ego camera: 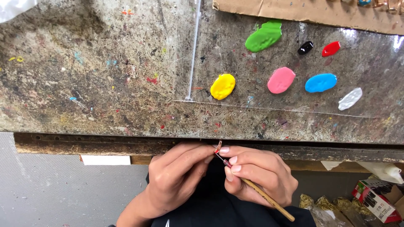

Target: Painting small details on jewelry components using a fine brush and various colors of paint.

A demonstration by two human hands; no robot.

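My left hand (174, 174) pinches a small reddish, metallic piece (217, 146) between thumb and fingertips, just below the front edge of the workbench. My right hand (259, 172) grips a thin wooden-handled paintbrush (269, 199), its tip touching the small piece. Both hands are close together over my dark-clothed lap. On a clear sheet (294, 98) on the bench lie blobs of paint: green (264, 36), yellow (222, 86), pink (281, 80), blue (320, 83), black (305, 47), red (330, 48) and white (350, 98).
The paint-stained workbench (97, 75) fills the upper view, with a strip of cardboard (303, 10) along its far right edge. Below at right are a white bottle (385, 170), a red and white box (376, 201) and bags of gold-coloured pieces (328, 206). Grey floor (46, 189) lies at left.
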